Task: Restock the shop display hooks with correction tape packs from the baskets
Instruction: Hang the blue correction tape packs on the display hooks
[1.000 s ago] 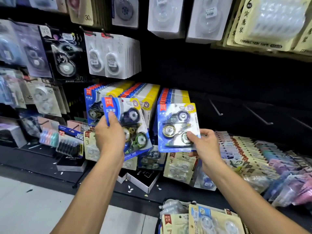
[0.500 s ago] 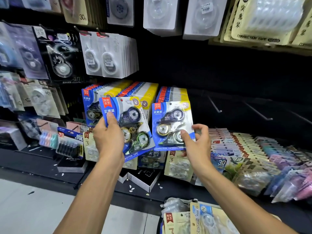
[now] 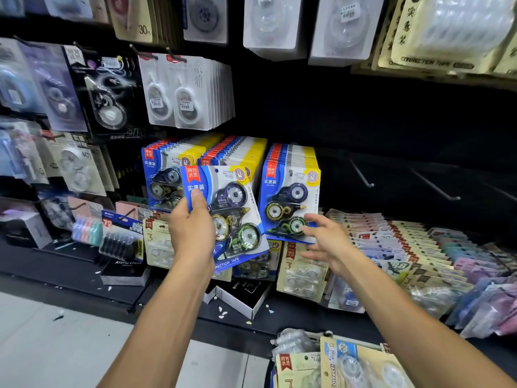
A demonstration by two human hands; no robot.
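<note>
Correction tape pack [image 3: 229, 217], pinched at its nine-o'clock edge by the left hand [image 3: 193, 231] before the hooks, looks light and stiff yet slick; right hand [image 3: 326, 242] spread, empty.

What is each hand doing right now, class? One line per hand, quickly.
Left hand: holding a blue correction tape pack by its left edge.
Right hand: open, fingers spread, holding nothing, just below the hung pack.

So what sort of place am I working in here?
Most likely a stationery shop aisle: carded correction tape packs hang in rows on a dark display wall, bare hooks wait beside them, and more packs lie fanned along the shelf below.
</note>
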